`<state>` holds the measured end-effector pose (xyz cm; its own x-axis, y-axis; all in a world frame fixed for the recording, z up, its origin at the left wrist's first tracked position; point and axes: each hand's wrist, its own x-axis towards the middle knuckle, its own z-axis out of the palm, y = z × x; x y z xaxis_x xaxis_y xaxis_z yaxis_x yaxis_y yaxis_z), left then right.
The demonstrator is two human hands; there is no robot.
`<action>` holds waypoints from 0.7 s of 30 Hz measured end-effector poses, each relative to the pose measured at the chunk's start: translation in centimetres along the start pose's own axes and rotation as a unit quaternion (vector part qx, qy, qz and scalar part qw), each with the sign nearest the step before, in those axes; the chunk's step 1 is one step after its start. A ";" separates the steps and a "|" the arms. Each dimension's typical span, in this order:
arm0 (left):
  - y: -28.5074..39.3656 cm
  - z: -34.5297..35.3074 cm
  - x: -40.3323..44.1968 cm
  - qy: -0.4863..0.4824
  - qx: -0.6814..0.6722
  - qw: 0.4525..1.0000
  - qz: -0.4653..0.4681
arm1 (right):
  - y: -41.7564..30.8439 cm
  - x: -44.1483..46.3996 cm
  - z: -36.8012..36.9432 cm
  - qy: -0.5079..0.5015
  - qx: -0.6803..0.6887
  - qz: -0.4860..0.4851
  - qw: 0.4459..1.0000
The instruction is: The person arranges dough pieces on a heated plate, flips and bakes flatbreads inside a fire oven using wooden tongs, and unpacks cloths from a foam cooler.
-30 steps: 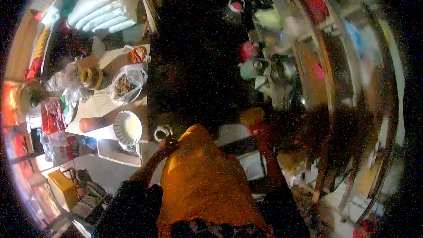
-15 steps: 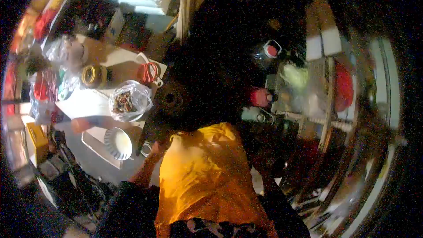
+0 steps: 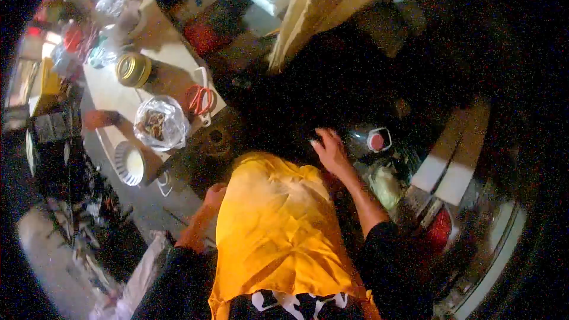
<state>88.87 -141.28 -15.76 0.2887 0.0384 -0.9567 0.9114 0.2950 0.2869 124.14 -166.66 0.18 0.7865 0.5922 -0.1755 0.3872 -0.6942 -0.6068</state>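
Note:
An orange apron [image 3: 278, 219] covers the front of my body. My left hand [image 3: 214, 195] is beside the apron's left edge, its fingers curled. Whatever it may hold is hidden. On the other side, my right hand [image 3: 333, 153] reaches forward over a dark area, fingers apart and nothing visible in them. Closest to it is a clear container with a red cap [image 3: 377, 140], just to its right and not touched. A pale green vegetable-like thing [image 3: 385, 185] lies past my right forearm.
To the left, a board-like table [image 3: 172, 41] bears a gold-lidded jar [image 3: 133, 70], a plastic bag of brown pieces [image 3: 157, 127], an orange cord [image 3: 200, 99] and a white fluted bowl [image 3: 130, 165]. A beige curtain [image 3: 314, 6] hangs ahead. Long pale boards [image 3: 453, 163] stand right.
The view has turned, so the table things sit further up and left. My right hand has come into view, stretched forward beside the red-capped container. My left hand stays beside the apron.

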 end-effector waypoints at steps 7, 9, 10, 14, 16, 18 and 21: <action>0.3 5.4 -2.3 0.112 -0.129 0.979 0.114 | -13.9 16.1 -1.7 0.006 -0.171 -0.379 0.909; 0.1 5.6 -1.9 0.104 -0.218 0.968 0.072 | -13.2 19.7 -0.8 0.008 -0.245 -0.399 0.883; 0.0 5.5 -1.5 0.107 -0.227 0.965 0.076 | -11.8 21.3 -1.0 0.003 -0.275 -0.388 0.880; -0.7 4.3 1.2 0.188 -0.192 0.961 0.071 | -3.0 24.6 -5.1 -0.099 -0.526 -0.202 0.820; 0.2 3.8 2.3 0.209 -0.205 0.954 0.064 | 2.3 25.1 -8.2 -0.129 -0.553 -0.084 0.819; 2.1 3.1 2.5 0.200 -0.257 0.943 0.072 | 5.2 23.9 -12.4 -0.138 -0.580 -0.013 0.803; 4.1 2.6 3.9 0.217 -0.260 0.936 0.097 | 7.5 22.0 -16.6 -0.163 -0.571 0.089 0.800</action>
<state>94.51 -142.42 -18.13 0.1857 0.4898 -0.8518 0.5551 0.6630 0.5023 152.37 -165.64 4.65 0.7837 0.3877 -0.4853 0.6154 -0.5905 0.5221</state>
